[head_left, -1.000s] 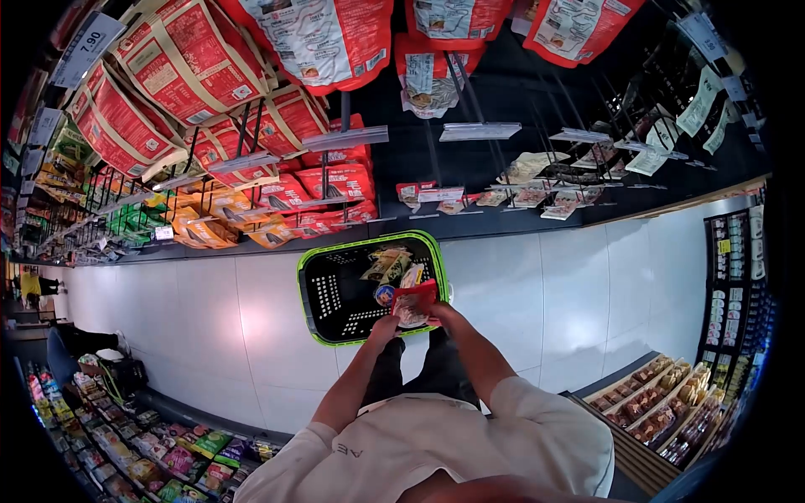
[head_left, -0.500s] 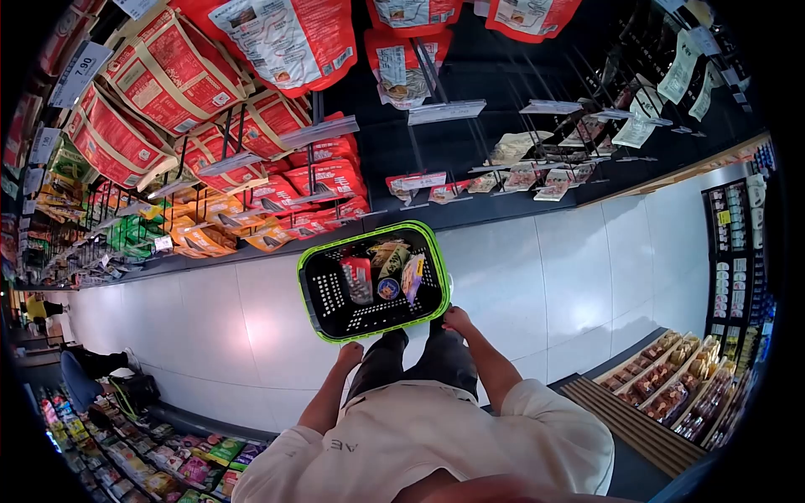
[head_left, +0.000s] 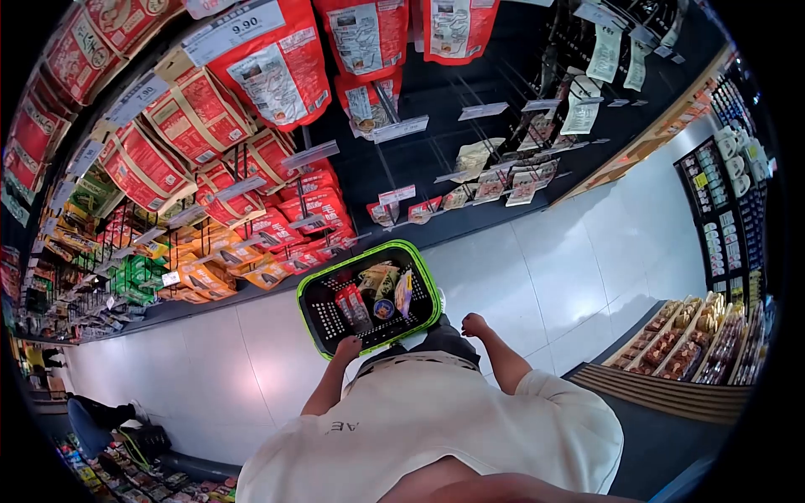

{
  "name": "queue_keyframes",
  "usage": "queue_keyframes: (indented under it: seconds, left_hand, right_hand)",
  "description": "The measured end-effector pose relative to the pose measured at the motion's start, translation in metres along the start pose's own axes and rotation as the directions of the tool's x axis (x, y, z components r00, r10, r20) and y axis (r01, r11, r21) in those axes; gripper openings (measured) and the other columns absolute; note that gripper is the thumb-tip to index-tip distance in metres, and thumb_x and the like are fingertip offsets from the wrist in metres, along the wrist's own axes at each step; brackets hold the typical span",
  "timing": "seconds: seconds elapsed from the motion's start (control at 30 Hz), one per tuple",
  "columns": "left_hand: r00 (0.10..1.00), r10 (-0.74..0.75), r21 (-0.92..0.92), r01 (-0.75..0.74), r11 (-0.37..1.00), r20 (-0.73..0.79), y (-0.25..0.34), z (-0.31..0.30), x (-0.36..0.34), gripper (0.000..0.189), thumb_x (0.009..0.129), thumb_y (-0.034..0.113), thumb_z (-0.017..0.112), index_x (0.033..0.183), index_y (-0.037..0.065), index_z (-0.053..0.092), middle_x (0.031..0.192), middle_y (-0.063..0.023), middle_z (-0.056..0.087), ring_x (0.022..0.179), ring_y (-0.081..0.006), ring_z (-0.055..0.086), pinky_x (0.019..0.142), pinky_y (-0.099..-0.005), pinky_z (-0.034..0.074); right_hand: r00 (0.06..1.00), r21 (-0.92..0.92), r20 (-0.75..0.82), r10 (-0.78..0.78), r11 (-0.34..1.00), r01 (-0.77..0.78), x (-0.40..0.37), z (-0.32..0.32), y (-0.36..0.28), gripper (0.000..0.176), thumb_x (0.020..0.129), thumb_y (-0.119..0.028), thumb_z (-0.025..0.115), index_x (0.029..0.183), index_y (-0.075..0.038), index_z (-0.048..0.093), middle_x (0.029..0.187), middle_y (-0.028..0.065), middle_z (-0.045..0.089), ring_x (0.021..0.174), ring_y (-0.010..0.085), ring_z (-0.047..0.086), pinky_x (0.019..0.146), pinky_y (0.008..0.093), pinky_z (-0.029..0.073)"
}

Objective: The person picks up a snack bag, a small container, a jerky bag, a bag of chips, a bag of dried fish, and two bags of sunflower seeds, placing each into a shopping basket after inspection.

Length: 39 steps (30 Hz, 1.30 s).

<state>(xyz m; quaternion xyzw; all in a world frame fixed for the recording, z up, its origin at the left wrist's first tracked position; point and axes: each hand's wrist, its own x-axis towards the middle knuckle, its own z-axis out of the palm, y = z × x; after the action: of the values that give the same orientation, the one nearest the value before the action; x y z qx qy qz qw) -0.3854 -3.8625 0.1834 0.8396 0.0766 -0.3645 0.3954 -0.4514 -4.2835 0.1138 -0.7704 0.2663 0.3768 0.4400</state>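
A black shopping basket with a bright green rim is in front of my legs. My left hand is closed at its near rim. My right hand is to the right of the basket and apart from it, with its fingers curled and nothing visible in them. Inside the basket lie a red-and-grey packet, a round blue-lidded tub, a purple-and-white packet and some greenish-yellow packets.
Ahead, a dark rack carries hanging red pouches, red-and-tan bags and price tags. Trays of packed food stand at the right behind a slatted wooden edge. Pale floor tiles run along the aisle. A person is at the lower left.
My right hand has moved away from the basket's corner, out to the right. My left hand now overlaps the near rim. The view has shifted, with the rack appearing lower and turned.
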Motion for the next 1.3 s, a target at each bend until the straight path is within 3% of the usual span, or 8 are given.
queue_keyframes:
  seconds: [0.07, 0.6, 0.67, 0.7, 0.83, 0.9, 1.03, 1.3]
  left_hand:
    - [0.99, 0.136, 0.058, -0.133, 0.989, -0.045, 0.003, -0.004, 0.014, 0.025, 0.075, 0.023, 0.045, 0.072, 0.003, 0.059, 0.061, -0.0127, 0.057, 0.051, -0.0216, 0.057, 0.052, -0.0335, 0.046]
    - [0.97, -0.197, 0.221, 0.163, 0.961, 0.143, -0.044, -0.032, 0.039, 0.026, 0.072, 0.018, 0.043, 0.074, 0.0, 0.062, 0.074, -0.0182, 0.06, 0.071, -0.0286, 0.06, 0.065, -0.0369, 0.048]
    - [0.954, 0.178, 0.512, -0.28, 0.812, 0.24, -0.092, -0.022, 0.079, 0.022, 0.071, 0.017, 0.048, 0.072, 0.001, 0.062, 0.071, -0.017, 0.06, 0.068, -0.0278, 0.06, 0.062, -0.0369, 0.048]
    - [0.954, 0.252, 0.407, -0.296, 0.864, 0.16, -0.107, -0.018, 0.086, 0.019, 0.068, 0.018, 0.052, 0.071, 0.002, 0.062, 0.073, -0.0153, 0.061, 0.069, -0.027, 0.06, 0.062, -0.0365, 0.048]
    - [0.989, 0.102, 0.313, -0.13, 0.941, 0.107, -0.048, -0.021, 0.031, 0.018, 0.065, 0.022, 0.056, 0.069, 0.005, 0.063, 0.076, -0.0129, 0.061, 0.071, -0.0258, 0.06, 0.062, -0.036, 0.048]
    - [0.854, 0.331, 0.804, -0.502, 0.318, 0.402, -0.043, -0.014, 0.029, 0.018, 0.061, 0.024, 0.06, 0.067, 0.008, 0.063, 0.072, -0.0105, 0.061, 0.067, -0.0252, 0.059, 0.059, -0.0368, 0.047]
    - [0.84, 0.254, 0.828, -0.529, 0.184, 0.48, -0.017, 0.005, 0.009, 0.024, 0.05, 0.028, 0.068, 0.066, 0.011, 0.063, 0.066, -0.0067, 0.058, 0.07, -0.0243, 0.058, 0.06, -0.0362, 0.047]
    - [0.889, 0.347, 0.828, -0.422, 0.369, 0.299, 0.046, 0.058, 0.014, 0.025, 0.051, 0.023, 0.07, 0.069, 0.008, 0.06, 0.069, -0.0116, 0.058, 0.071, -0.0279, 0.057, 0.063, -0.0383, 0.047]
  right_hand:
    - [0.957, -0.235, 0.008, -0.291, 0.929, 0.285, 0.019, 0.006, 0.023, 0.02, 0.074, -0.008, 0.04, 0.078, 0.005, 0.055, 0.071, 0.0142, 0.059, 0.052, 0.0212, 0.06, 0.044, 0.0301, 0.049]
    - [0.965, 0.057, -0.239, 0.108, 0.994, -0.097, -0.062, -0.023, -0.003, 0.02, 0.071, -0.019, 0.052, 0.073, 0.0, 0.06, 0.076, 0.0134, 0.061, 0.062, 0.0257, 0.06, 0.056, 0.033, 0.05]
    - [0.93, -0.873, 0.084, -0.357, 0.424, 0.241, -0.061, -0.032, 0.009, 0.026, 0.065, -0.03, 0.063, 0.072, -0.004, 0.062, 0.076, 0.0137, 0.06, 0.071, 0.03, 0.058, 0.064, 0.0359, 0.048]
    - [0.984, -0.733, -0.01, -0.177, 0.671, 0.113, -0.026, -0.03, 0.036, 0.033, 0.059, -0.036, 0.069, 0.073, -0.007, 0.063, 0.077, 0.0134, 0.06, 0.078, 0.0315, 0.056, 0.069, 0.0383, 0.047]
    - [0.932, -0.862, 0.105, -0.346, 0.436, 0.259, -0.036, -0.058, 0.014, 0.028, 0.066, -0.031, 0.062, 0.074, -0.003, 0.061, 0.075, 0.0144, 0.06, 0.07, 0.0298, 0.059, 0.063, 0.0372, 0.049]
    - [0.96, -0.641, -0.065, -0.272, 0.749, 0.168, -0.043, -0.075, -0.003, 0.026, 0.069, -0.026, 0.057, 0.073, -0.001, 0.06, 0.074, 0.0148, 0.059, 0.065, 0.0284, 0.06, 0.058, 0.0356, 0.049]
    - [0.962, -0.049, -0.25, -0.11, 0.994, 0.101, -0.055, -0.108, -0.025, 0.023, 0.074, -0.013, 0.043, 0.08, 0.005, 0.055, 0.072, 0.0146, 0.059, 0.056, 0.0232, 0.062, 0.046, 0.0303, 0.049]
    - [0.969, -0.18, -0.142, -0.204, 0.967, 0.178, 0.019, -0.154, 0.096, 0.019, 0.07, -0.015, 0.053, 0.076, 0.003, 0.056, 0.072, 0.0152, 0.059, 0.064, 0.0281, 0.06, 0.055, 0.0332, 0.048]
